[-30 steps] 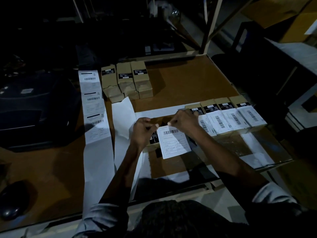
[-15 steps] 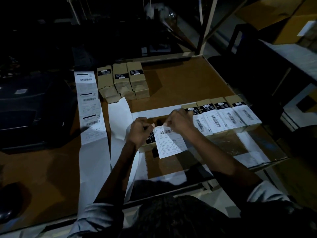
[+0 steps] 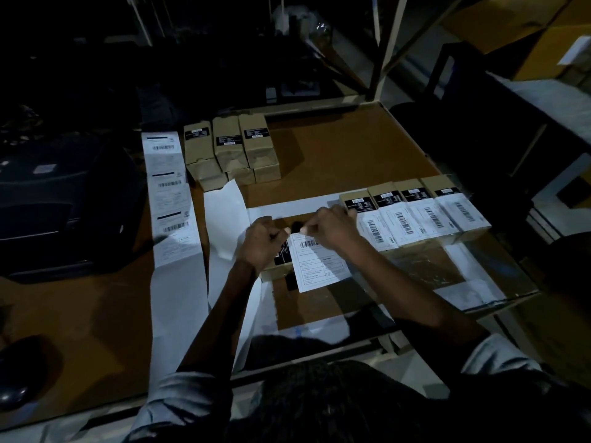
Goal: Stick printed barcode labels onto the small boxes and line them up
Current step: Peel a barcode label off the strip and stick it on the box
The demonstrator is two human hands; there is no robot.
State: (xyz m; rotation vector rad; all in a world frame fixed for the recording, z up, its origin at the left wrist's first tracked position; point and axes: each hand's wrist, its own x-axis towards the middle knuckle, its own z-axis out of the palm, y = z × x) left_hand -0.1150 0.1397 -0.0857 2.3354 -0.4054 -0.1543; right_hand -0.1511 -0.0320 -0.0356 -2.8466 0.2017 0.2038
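Label [image 3: 319, 263] sits over the box [image 3: 271, 271] at table [image 3: 335, 155] centre, just left of the labelled row [image 3: 415, 215]. Left hand [image 3: 260, 241] and right hand [image 3: 331, 227] pinch its top corners, close together. Thin, floppy, sticky stock: likely creases easily, so grip edges and smooth downward.

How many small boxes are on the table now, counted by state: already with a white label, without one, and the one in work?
Boxes with white label, row at right: 4
Boxes without white label, visible tops in the far stack: 3 (lower ones unclear)
Box being labelled, under both hands: 1
Total: 8
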